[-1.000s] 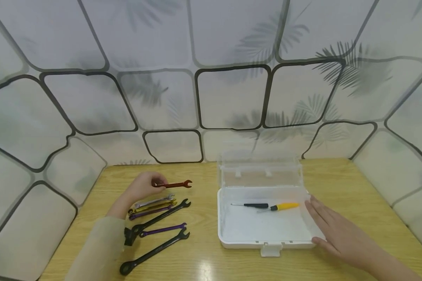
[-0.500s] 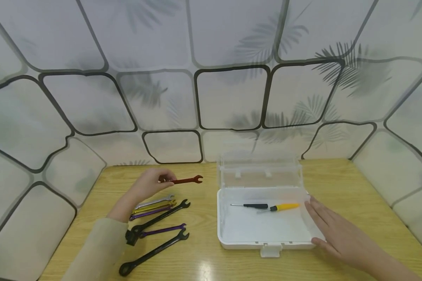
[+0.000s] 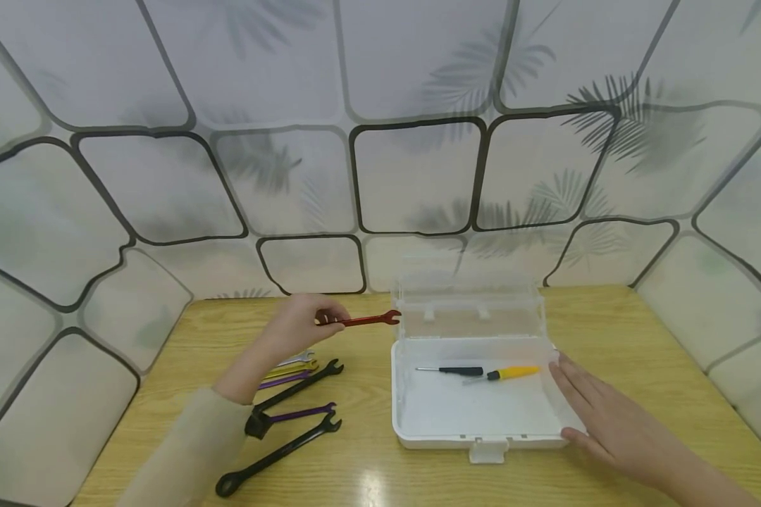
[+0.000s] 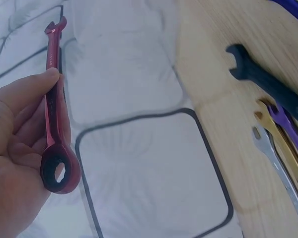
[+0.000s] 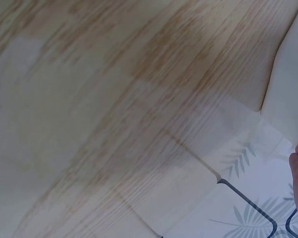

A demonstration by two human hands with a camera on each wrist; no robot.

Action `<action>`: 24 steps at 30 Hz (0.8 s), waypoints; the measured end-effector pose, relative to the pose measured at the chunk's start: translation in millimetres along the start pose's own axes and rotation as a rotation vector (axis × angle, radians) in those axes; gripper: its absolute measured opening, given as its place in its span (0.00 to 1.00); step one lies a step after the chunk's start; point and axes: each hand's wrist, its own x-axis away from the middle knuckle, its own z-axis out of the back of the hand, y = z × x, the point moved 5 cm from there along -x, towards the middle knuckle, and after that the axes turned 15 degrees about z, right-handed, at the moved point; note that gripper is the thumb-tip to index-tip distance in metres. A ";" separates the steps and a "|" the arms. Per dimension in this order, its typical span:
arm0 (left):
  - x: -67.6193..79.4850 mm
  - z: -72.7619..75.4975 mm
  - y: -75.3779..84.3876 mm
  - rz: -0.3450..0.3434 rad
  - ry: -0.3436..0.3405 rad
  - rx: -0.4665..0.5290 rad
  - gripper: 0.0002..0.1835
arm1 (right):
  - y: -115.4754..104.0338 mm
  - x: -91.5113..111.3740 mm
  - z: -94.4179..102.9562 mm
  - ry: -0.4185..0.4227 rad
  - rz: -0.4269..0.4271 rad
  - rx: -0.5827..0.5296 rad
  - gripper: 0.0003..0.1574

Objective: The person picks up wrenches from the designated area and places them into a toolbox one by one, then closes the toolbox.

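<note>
My left hand [image 3: 307,324] pinches a red combination wrench [image 3: 370,320] by its shank, thumb on one side and fingers behind. In the left wrist view the wrench [image 4: 52,109] shows its ratchet ring near the palm and its open jaw end pointing away. That open end overlaps the left edge of the clear raised lid [image 3: 469,310] in the head view. A white toolbox [image 3: 475,415] stands with its lid up. Inside lie a black-handled screwdriver [image 3: 459,371] and a yellow-handled one [image 3: 514,372]. My right hand [image 3: 621,419] rests against the box's right side, fingers extended.
On the left of the wooden table [image 3: 368,394] lie several wrenches: a black one [image 3: 279,454], a purple one [image 3: 303,412], another black one [image 3: 307,384], plus gold [image 4: 275,129] and silver [image 4: 275,153] ones. My left forearm covers some ends. A patterned cloth [image 3: 418,176] hangs behind.
My left hand has carried the red wrench up and rightward, from above the wrench row to the lid's left edge. The right hand and the toolbox have stayed put.
</note>
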 end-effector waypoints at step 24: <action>-28.1 -51.7 79.6 -0.193 -0.078 0.024 0.05 | 0.6 -1.8 0.7 0.015 0.016 -0.001 0.57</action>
